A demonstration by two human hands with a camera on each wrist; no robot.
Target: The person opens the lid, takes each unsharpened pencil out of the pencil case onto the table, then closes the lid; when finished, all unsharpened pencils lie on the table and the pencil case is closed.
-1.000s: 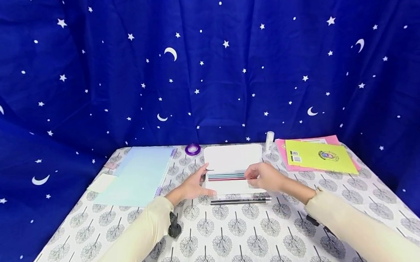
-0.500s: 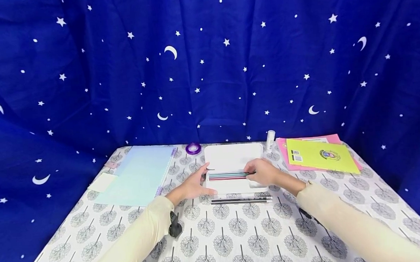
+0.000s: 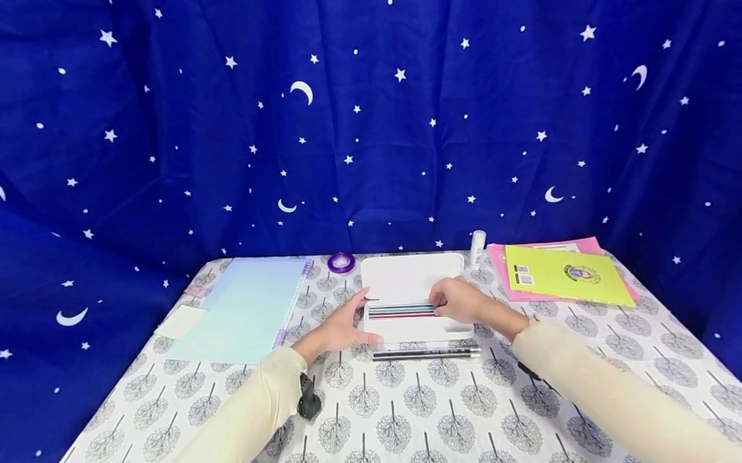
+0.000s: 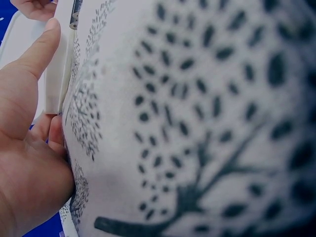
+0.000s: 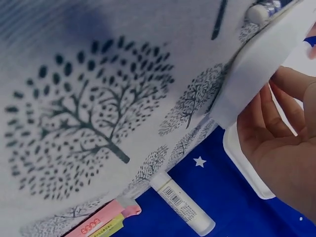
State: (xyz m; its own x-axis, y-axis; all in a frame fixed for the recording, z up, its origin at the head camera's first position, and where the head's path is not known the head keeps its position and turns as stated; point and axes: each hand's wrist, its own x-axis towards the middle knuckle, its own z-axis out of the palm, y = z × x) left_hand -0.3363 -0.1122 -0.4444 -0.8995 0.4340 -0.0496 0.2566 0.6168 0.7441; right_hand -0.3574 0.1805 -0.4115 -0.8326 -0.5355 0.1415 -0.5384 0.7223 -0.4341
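Observation:
A white open pencil case [image 3: 411, 275] lies mid-table with several coloured pencils [image 3: 400, 311] lined up inside. My left hand [image 3: 358, 321] rests against the case's left front corner, index finger straight up the side and thumb along the front wall [image 4: 54, 84]. My right hand [image 3: 453, 303] reaches into the right part of the case, fingers curled over the pencils' right ends and pinching one pencil. In the right wrist view its fingers [image 5: 276, 103] pass behind the case wall [image 5: 256, 64], so the tips are hidden.
Two dark pencils [image 3: 424, 354] lie on the tree-print cloth in front of the case. A pale blue binder [image 3: 249, 308] and notes sit left. A purple tape roll [image 3: 341, 263] and glue stick [image 3: 477, 245] stand behind. Yellow and pink booklets [image 3: 565, 276] lie right.
My right hand moved up and left from the case's front right corner into the case, carrying a pencil down among the others. The left hand stayed put.

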